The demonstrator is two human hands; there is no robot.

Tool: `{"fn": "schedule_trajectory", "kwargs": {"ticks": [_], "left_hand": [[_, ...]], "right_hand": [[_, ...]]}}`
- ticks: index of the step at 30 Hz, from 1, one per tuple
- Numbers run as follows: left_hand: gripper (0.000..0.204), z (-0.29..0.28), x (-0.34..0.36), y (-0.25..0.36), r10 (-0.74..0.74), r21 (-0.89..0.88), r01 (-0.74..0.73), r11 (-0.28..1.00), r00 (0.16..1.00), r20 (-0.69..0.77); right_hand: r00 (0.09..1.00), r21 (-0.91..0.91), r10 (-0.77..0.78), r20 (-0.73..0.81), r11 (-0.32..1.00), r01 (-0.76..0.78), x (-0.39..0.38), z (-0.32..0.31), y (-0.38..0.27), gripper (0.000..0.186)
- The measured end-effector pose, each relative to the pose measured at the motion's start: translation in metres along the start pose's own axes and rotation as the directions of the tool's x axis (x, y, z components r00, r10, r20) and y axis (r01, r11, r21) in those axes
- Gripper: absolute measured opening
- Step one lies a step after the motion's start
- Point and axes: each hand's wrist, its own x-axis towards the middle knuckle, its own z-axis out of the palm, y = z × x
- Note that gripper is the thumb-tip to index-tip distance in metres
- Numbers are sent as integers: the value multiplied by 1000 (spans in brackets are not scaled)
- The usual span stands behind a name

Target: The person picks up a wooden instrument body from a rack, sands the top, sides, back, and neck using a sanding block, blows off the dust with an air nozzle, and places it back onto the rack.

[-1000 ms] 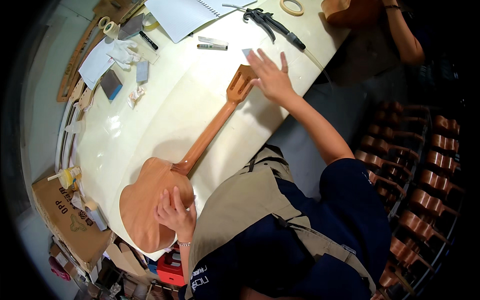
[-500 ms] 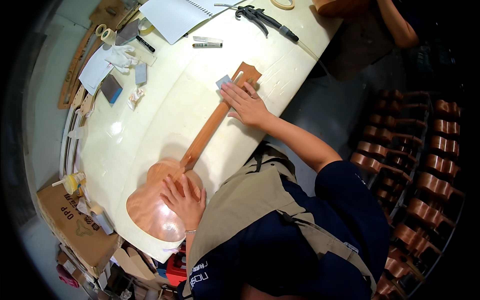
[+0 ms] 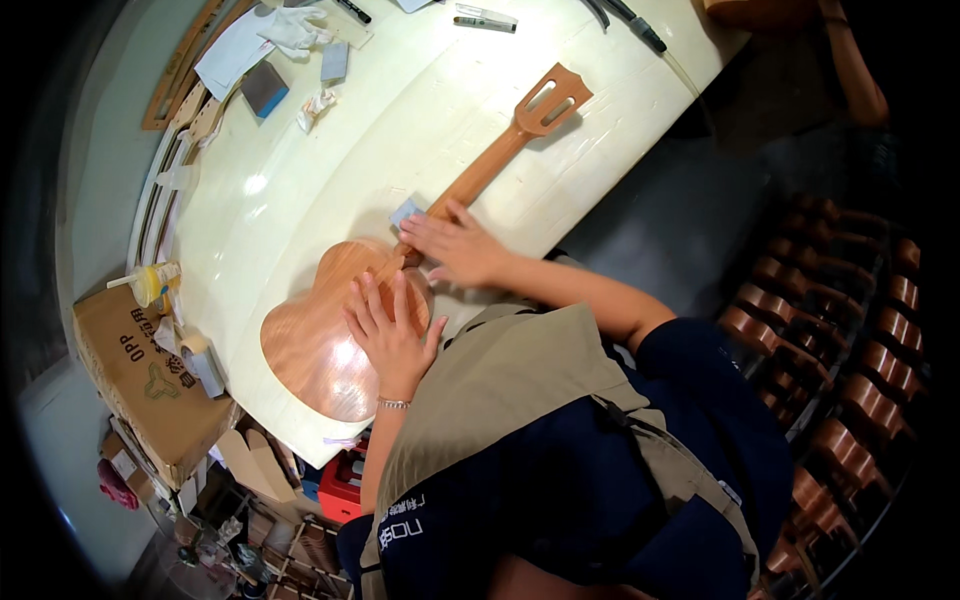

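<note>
An unstrung brown wooden ukulele (image 3: pixel 310 315) lies on the pale worktable, its slotted headstock toward the upper right and its rounded body toward me. My left hand (image 3: pixel 390 340) rests on the body near the neck joint, palm down with the fingers spread. A small grey-blue sanding pad (image 3: pixel 405 212) sits beneath the fingertips of my right hand (image 3: pixel 462 250). That hand presses the pad against the neck close to the body. Part of the pad and the neck's heel are hidden under the fingers.
At the upper left are a blue-edged sanding block (image 3: pixel 265 90), a grey pad (image 3: pixel 334 62), white gloves (image 3: pixel 292 32) and crumpled paper (image 3: pixel 316 110). A yellow cup (image 3: pixel 152 284) stands by a cardboard box (image 3: pixel 150 385). Wooden instrument bodies (image 3: pixel 850 400) fill racks at right. Another person's arm (image 3: pixel 855 70) shows.
My right hand and the sanding pad have moved down the neck from the headstock to the body joint. My left hand stays on the body. The whole view has shifted.
</note>
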Motion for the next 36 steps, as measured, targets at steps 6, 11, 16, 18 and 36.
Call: {"fn": "schedule_trajectory", "kwargs": {"ticks": [6,11,16,18,36], "left_hand": [[74,-1,3,2,13,2,-13,1000,1000,4],[69,2,1,-1,12,-25,-12,1000,1000,22],[67,-1,1,-2,29,-23,-28,999,999,41],[66,-2,3,-1,51,-4,-51,999,998,32],[79,-9,153,-142,64,-428,666,610,498,865]], "right_hand": [[895,-406,394,-211,797,-447,-32,-77,83,69],[993,-53,104,52,994,-101,-31,1,-6,78],[890,-457,434,-140,769,-446,-48,-81,72,69],[864,-478,482,-149,730,-489,-38,-75,58,71],[907,-574,314,-281,702,-421,-23,-80,107,60]]}}
